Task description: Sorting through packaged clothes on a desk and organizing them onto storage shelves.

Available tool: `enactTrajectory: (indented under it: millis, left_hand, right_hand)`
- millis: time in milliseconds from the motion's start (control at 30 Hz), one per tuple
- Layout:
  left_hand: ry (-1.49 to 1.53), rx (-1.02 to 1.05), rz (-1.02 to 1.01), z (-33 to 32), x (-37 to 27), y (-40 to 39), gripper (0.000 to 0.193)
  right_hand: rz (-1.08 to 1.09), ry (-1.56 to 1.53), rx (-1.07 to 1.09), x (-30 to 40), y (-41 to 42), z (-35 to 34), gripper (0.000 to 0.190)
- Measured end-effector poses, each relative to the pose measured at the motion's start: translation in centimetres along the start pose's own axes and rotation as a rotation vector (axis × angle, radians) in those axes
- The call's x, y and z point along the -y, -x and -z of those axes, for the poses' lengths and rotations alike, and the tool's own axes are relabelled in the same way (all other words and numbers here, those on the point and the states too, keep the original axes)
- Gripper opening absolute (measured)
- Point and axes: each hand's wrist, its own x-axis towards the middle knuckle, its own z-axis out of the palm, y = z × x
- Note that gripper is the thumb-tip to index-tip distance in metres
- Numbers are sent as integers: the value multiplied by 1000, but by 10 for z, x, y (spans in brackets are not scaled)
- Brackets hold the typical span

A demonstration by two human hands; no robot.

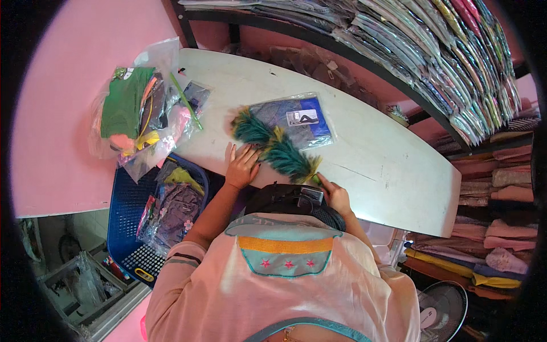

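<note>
My right hand (336, 197) is closed around the green handle of a fluffy green and yellow duster (282, 149). The duster slants up to the left across the white table (359, 166), its far end over the edge of a bagged garment. That flat garment (295, 117), grey and blue in clear plastic with a picture card, lies just beyond the duster. My left hand (242, 166) rests palm down at the table's near edge, fingers spread, close to the duster's left side; nothing shows in it.
At the left lie bagged clothes (128, 102) and a green stick (186, 100). A blue plastic basket (128, 205) holds more packed garments. Shelves with packed clothes (397, 47) curve behind the table; folded fabrics (508, 192) and a fan (442, 310) stand at the right.
</note>
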Motion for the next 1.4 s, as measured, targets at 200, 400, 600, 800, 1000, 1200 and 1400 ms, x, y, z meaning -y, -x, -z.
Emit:
enactTrajectory:
  millis: [200, 400, 600, 800, 1000, 1200, 1400]
  left_hand:
    - [21, -28, -5, 2, -5, -8, 43]
    - [69, -9, 32, 7, -6, -6, 43]
    - [56, -7, 12, 7, -8, -8, 43]
    - [37, -24, 35, 1, -7, -16, 36]
    - [55, -95, -11, -6, -42, -99, 26]
    - [78, 241, -20, -50, -137, -223, 24]
    - [-354, 660, 170, -101, -156, -269, 31]
  right_hand:
    - [-246, -146, -312, -10, -4, -9, 50]
    - [-152, 28, -176, -13, 1, -3, 50]
    - [-125, -90, -179, -26, 12, 6, 49]
    - [-306, 48, -324, -75, 15, 12, 51]
    - [-617, 136, -560, -161, 49, 69, 48]
    - [-601, 74, -652, -173, 59, 73, 48]
    - [-595, 39, -645, -167, 56, 79, 48]
